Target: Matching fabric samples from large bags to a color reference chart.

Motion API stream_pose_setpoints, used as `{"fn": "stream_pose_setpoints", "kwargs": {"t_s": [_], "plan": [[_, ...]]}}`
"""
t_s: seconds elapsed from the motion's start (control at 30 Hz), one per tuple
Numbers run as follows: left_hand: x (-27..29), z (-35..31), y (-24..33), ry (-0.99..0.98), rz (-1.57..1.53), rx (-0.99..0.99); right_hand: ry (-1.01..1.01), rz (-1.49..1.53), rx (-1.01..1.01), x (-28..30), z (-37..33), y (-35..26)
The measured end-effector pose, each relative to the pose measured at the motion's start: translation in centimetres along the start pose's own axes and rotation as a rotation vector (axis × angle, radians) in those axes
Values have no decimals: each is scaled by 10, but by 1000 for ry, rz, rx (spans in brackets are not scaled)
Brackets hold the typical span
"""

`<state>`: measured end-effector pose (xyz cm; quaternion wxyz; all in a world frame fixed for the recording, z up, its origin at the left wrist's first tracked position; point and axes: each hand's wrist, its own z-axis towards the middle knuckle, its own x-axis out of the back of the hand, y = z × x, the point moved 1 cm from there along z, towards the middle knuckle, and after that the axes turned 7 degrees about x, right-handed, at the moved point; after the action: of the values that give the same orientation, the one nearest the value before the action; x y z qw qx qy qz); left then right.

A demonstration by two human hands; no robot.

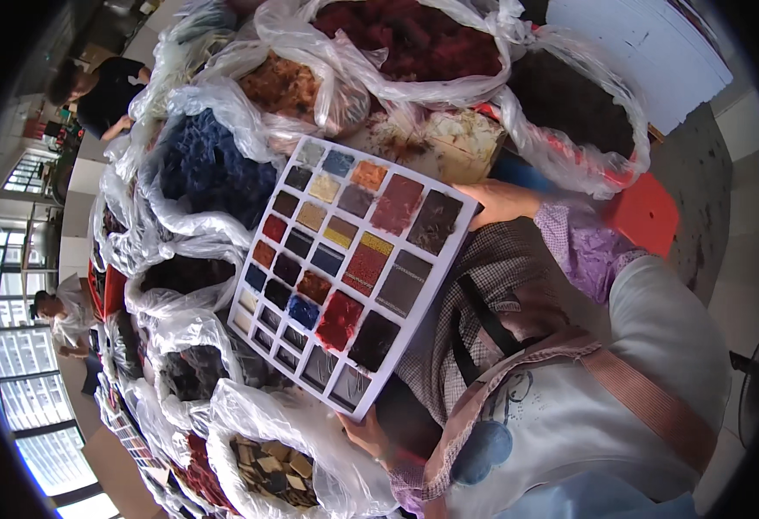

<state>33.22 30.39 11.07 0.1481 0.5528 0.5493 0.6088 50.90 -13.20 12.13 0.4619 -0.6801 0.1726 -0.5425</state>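
A white sample board (358, 225), with a grid of fibre-like swatches in red, blue, brown, grey, yellow and black, is held tilted in front of me. Its upper right edge is gripped by my right hand (502, 202), the fingers partly hidden behind it. At the bottom corner my left hand (367, 435) holds the board, with most of its fingers out of sight underneath. Purple checked sleeves cover both wrists.
Clear plastic bags surround the board: dark red fibre (410, 39), orange-brown fibre (283, 86), blue fibre (211, 164), blackish fibre (574, 99) and tan pieces (274, 471). A red stool (643, 216) stands to the right. Two people (107, 95) are farther off at the left, near windows.
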Motion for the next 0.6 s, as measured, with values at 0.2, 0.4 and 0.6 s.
{"fn": "stream_pose_setpoints", "kwargs": {"t_s": [0.2, 0.4, 0.6], "plan": [[58, -8, 54, -271, 849, -154, -22, 248, -98, 46, -17, 14], [-13, 42, 201, -94, 498, -388, 889, -670, -631, 146, -104, 196], [-235, 99, 342, -551, 329, -915, 485, -684, -970, 147, -94, 248]]}}
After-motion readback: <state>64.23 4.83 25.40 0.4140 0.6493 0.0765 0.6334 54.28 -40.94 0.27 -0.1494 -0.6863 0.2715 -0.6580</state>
